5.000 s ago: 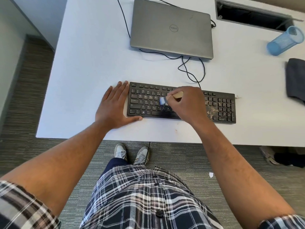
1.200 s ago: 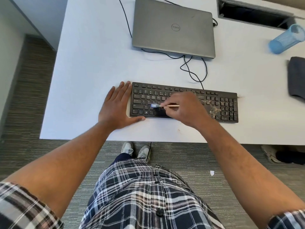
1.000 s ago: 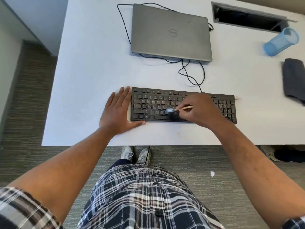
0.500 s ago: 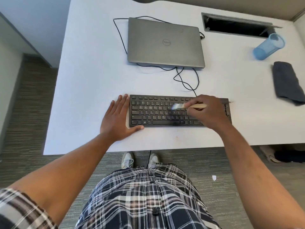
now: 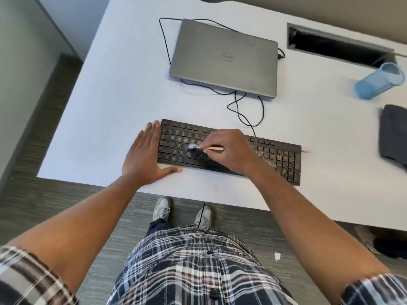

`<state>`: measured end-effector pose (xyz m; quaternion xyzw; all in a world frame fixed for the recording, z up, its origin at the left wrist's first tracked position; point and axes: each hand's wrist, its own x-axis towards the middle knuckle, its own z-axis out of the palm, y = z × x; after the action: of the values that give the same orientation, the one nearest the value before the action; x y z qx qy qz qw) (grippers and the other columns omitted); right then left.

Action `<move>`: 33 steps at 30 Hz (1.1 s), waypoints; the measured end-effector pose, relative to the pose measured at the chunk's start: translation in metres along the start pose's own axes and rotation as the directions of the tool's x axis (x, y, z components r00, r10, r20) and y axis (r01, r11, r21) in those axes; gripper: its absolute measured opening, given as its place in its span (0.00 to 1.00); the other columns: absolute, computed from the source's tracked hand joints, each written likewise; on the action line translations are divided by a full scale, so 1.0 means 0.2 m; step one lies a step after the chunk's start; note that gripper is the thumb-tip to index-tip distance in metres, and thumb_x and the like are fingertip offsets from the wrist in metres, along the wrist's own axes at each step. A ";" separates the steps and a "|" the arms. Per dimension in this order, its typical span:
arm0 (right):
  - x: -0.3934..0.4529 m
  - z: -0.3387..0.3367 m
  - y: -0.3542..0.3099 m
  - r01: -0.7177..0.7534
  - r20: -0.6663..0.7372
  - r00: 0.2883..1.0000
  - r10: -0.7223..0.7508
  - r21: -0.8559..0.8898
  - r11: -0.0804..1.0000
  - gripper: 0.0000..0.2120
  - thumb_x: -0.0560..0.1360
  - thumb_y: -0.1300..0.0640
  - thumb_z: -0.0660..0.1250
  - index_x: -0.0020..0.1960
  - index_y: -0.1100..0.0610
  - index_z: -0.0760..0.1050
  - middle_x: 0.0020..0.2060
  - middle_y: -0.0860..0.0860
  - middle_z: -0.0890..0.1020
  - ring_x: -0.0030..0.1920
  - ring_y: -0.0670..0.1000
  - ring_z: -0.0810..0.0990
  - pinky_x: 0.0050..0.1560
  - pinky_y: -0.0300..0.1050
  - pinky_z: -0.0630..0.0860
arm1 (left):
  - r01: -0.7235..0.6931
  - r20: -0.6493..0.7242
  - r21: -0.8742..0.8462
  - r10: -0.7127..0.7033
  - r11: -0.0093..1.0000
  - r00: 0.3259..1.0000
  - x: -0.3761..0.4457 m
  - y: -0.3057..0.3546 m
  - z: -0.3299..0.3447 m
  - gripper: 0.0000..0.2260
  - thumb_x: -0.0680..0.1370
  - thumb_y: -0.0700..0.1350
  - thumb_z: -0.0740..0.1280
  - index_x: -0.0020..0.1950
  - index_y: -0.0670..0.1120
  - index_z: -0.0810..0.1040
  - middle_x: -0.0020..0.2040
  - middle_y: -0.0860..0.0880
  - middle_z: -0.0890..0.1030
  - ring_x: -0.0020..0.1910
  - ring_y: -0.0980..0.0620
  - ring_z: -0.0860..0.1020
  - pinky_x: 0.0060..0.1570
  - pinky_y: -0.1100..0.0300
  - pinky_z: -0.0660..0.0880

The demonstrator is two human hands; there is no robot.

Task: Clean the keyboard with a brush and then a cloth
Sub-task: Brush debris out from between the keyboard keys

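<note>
Brushing step in hand, cloth step not yet begun. Flat black full-size keyboard (image 5: pixel 229 151) lying near the near edge of the white desk (image 5: pixel 105 111), cable running far to the closed grey laptop (image 5: pixel 223 58). Right hand (image 5: pixel 231 151) curled round the thin wooden handle of the small brush (image 5: pixel 206 148), pinching it between thumb and fingertips; pale blurred bristles down on the left-centre letter keys. Left hand (image 5: pixel 144 157) spread flat on the desk, fingers straight against the keyboard's left end, thumb along its near edge, gripping nothing, only bracing. Brownish crumbs and dust thick over the right side, around the number pad, with a little spilt past the far right corner onto the desk.

To do it well: short strokes along the rows, always rightward, bristles angled into the gaps between keys rather than skimmed over the caps. Light pressure, to keep keys from popping. Brace kept firm, so the board does not slide. Debris best driven off the right end, not scattered back. Dark grey folded cloth (image 5: pixel 394 133) waiting at the right edge, beside the translucent blue plastic cup (image 5: pixel 380 83).
</note>
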<state>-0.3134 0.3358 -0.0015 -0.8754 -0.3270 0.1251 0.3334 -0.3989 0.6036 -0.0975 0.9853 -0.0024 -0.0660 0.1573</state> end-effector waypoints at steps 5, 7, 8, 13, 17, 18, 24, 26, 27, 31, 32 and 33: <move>-0.08 -0.17 0.15 -0.023 0.061 0.998 0.026 -0.056 0.998 0.07 0.73 0.60 0.76 0.49 0.52 0.89 0.44 0.44 0.88 0.42 0.41 0.84 0.47 0.42 0.81 | 0.018 -0.002 0.013 -0.018 1.000 1.000 0.00 0.01 -0.01 0.63 0.68 0.84 0.58 0.86 0.45 0.38 0.87 0.49 0.43 0.85 0.53 0.40 0.85 0.51 0.45; -0.14 -0.23 0.21 -0.051 0.065 0.996 0.054 -0.056 0.997 0.07 0.72 0.60 0.77 0.49 0.52 0.89 0.43 0.43 0.88 0.42 0.40 0.84 0.46 0.41 0.80 | 0.024 -0.001 0.017 -0.024 1.000 1.000 0.00 0.02 -0.01 0.63 0.69 0.84 0.59 0.86 0.45 0.37 0.87 0.50 0.43 0.85 0.53 0.39 0.84 0.52 0.44; -0.17 -0.26 0.24 -0.066 0.065 0.995 0.069 -0.055 0.996 0.07 0.72 0.60 0.77 0.49 0.52 0.89 0.43 0.43 0.87 0.42 0.40 0.84 0.46 0.40 0.80 | 0.023 0.000 0.019 -0.023 1.000 1.000 0.00 0.03 -0.01 0.63 0.69 0.84 0.59 0.86 0.45 0.37 0.87 0.50 0.43 0.85 0.54 0.39 0.84 0.53 0.43; -0.28 -0.39 0.32 -0.144 0.056 0.987 0.150 -0.106 0.984 0.09 0.69 0.61 0.78 0.46 0.50 0.89 0.40 0.42 0.87 0.39 0.41 0.84 0.44 0.45 0.81 | 0.027 -0.002 0.017 -0.027 0.999 1.000 0.00 0.04 -0.02 0.63 0.68 0.84 0.58 0.86 0.44 0.39 0.87 0.49 0.45 0.86 0.53 0.41 0.84 0.52 0.44; -0.28 -0.43 0.28 -0.202 -0.017 0.979 0.201 -0.067 0.977 0.08 0.69 0.61 0.78 0.45 0.50 0.89 0.38 0.42 0.87 0.39 0.41 0.84 0.41 0.41 0.79 | 0.034 0.007 0.020 -0.034 0.999 0.999 0.01 0.03 -0.02 0.63 0.68 0.85 0.57 0.86 0.44 0.40 0.87 0.49 0.46 0.86 0.52 0.43 0.85 0.48 0.48; -0.26 -0.42 0.25 -0.204 -0.055 0.978 0.203 -0.015 0.979 0.07 0.70 0.61 0.78 0.45 0.51 0.89 0.38 0.41 0.86 0.39 0.41 0.84 0.40 0.36 0.76 | 0.034 0.009 0.020 -0.034 0.999 0.999 0.01 0.03 -0.02 0.63 0.68 0.85 0.57 0.86 0.44 0.40 0.87 0.49 0.46 0.86 0.51 0.43 0.85 0.48 0.48; -0.12 -0.15 0.06 -0.192 -0.059 0.979 0.197 0.079 0.978 0.07 0.72 0.59 0.77 0.48 0.51 0.89 0.41 0.43 0.88 0.40 0.40 0.83 0.40 0.33 0.75 | 0.029 0.015 0.010 -0.029 1.000 0.999 0.01 0.02 -0.02 0.63 0.68 0.85 0.56 0.86 0.44 0.38 0.87 0.49 0.44 0.86 0.52 0.41 0.85 0.50 0.46; -0.14 -0.14 0.07 -0.231 -0.078 0.969 0.233 0.041 0.972 0.07 0.72 0.60 0.77 0.48 0.51 0.89 0.42 0.43 0.88 0.41 0.41 0.84 0.43 0.36 0.77 | 0.021 0.017 0.021 -0.021 1.000 1.000 0.01 0.02 -0.01 0.63 0.69 0.85 0.56 0.86 0.45 0.35 0.87 0.49 0.42 0.85 0.52 0.38 0.85 0.50 0.45; -0.16 -0.15 0.09 -0.255 -0.094 0.962 0.256 0.029 0.967 0.07 0.72 0.60 0.77 0.48 0.51 0.89 0.42 0.44 0.88 0.41 0.41 0.84 0.43 0.37 0.78 | 0.013 0.022 0.028 -0.014 1.000 1.000 0.01 0.02 -0.01 0.63 0.69 0.85 0.55 0.85 0.44 0.34 0.87 0.49 0.40 0.85 0.53 0.37 0.85 0.50 0.44; -0.35 -0.26 0.20 -0.376 -0.167 0.914 0.371 0.002 0.927 0.07 0.72 0.59 0.78 0.48 0.49 0.88 0.42 0.40 0.87 0.44 0.40 0.85 0.46 0.35 0.79 | -0.007 0.027 0.060 0.006 0.998 1.000 0.00 0.01 0.00 0.61 0.71 0.85 0.52 0.84 0.44 0.31 0.86 0.49 0.36 0.85 0.52 0.35 0.85 0.49 0.43; -0.39 -0.29 0.22 -0.404 -0.184 0.899 0.398 0.007 0.915 0.08 0.72 0.59 0.78 0.48 0.48 0.88 0.42 0.40 0.87 0.45 0.39 0.85 0.48 0.36 0.80 | -0.012 0.030 0.061 0.010 0.998 1.000 0.00 0.01 0.00 0.61 0.71 0.85 0.51 0.84 0.43 0.31 0.86 0.48 0.36 0.85 0.52 0.36 0.85 0.49 0.43; -0.42 -0.31 0.23 -0.427 -0.202 0.884 0.422 0.021 0.904 0.08 0.72 0.60 0.79 0.47 0.47 0.88 0.42 0.40 0.87 0.45 0.39 0.85 0.48 0.38 0.81 | -0.016 0.035 0.060 0.014 0.998 0.999 0.01 0.01 -0.01 0.61 0.71 0.85 0.51 0.84 0.43 0.32 0.86 0.48 0.36 0.85 0.52 0.36 0.85 0.49 0.44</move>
<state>-0.3276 0.2234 0.0139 -0.9377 -0.0937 0.1017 0.3187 -0.3973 0.6018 -0.0960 0.9883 -0.0146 -0.0815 0.1281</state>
